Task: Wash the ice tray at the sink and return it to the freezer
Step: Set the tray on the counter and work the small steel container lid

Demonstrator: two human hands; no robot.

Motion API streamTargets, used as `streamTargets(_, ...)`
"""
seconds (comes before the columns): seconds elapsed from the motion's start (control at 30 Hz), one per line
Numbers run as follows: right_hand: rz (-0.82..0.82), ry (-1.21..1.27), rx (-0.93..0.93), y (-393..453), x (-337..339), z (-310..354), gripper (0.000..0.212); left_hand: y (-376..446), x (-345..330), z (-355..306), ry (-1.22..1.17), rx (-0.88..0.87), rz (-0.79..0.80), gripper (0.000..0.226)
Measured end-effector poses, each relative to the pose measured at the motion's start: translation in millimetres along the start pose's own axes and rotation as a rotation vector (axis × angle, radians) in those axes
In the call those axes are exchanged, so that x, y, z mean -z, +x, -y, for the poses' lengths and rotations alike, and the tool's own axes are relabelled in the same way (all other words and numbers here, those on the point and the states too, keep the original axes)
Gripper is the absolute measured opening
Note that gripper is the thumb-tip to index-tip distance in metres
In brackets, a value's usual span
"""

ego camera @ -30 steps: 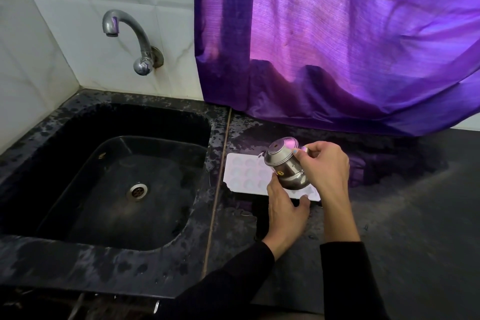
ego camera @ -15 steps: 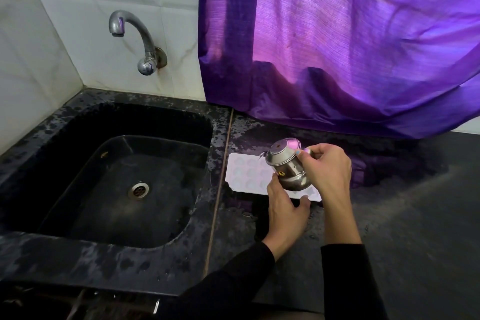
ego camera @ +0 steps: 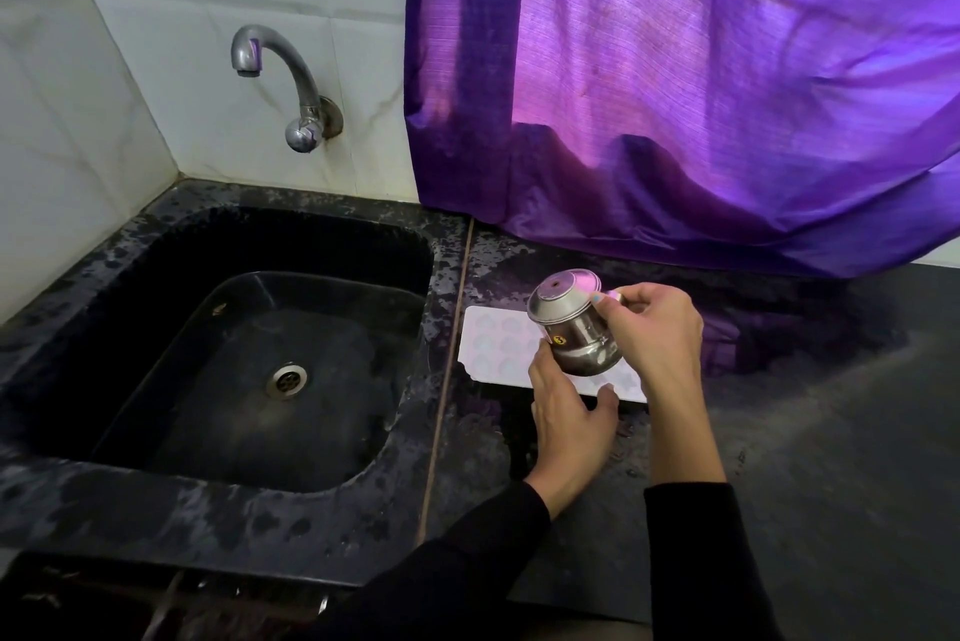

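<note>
— Black table (ego camera: 805,432) beside the sink (ego camera: 156,245): anything changed?
— Barely. Right hand (ego camera: 652,328) keeps the steel pot (ego camera: 571,328) tipped over the ice tray (ego camera: 493,339); left hand (ego camera: 569,411), fingers relaxed, steadies the tray's near edge. Freezer comes later.

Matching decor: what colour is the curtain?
Purple curtain, seen in the head view.

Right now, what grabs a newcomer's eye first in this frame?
The purple curtain fills the upper right, glowing against white tile. Below it, the right hand tilts a small steel pot over the white ice tray on the black counter, the left hand at the tray's near edge. The black sink sits left.
</note>
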State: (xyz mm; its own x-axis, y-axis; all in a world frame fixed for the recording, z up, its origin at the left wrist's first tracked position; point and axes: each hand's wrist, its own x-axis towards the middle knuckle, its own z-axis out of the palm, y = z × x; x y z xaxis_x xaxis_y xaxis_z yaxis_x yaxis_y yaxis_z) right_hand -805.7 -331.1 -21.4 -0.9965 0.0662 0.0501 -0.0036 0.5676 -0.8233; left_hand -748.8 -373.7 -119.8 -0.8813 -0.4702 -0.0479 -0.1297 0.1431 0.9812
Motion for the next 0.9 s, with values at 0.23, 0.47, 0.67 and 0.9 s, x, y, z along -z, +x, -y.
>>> streamTargets(0.23,0.011,-0.093,0.062,-5,-12,10,0.01,3,3,3,-0.011,0.037,-0.001,0.087)
streamTargets(0.47,0.035,-0.146,0.088,-7,-19,14,0.012,7,4,8,-0.028,0.053,-0.013,0.087)
streamTargets(0.67,0.03,-0.157,0.087,-8,-22,16,0.011,9,5,9,-0.02,0.059,-0.016,0.087)
streamTargets(0.9,0.024,-0.162,0.091,-8,-24,14,0.011,7,7,9,-0.02,0.063,-0.01,0.088)
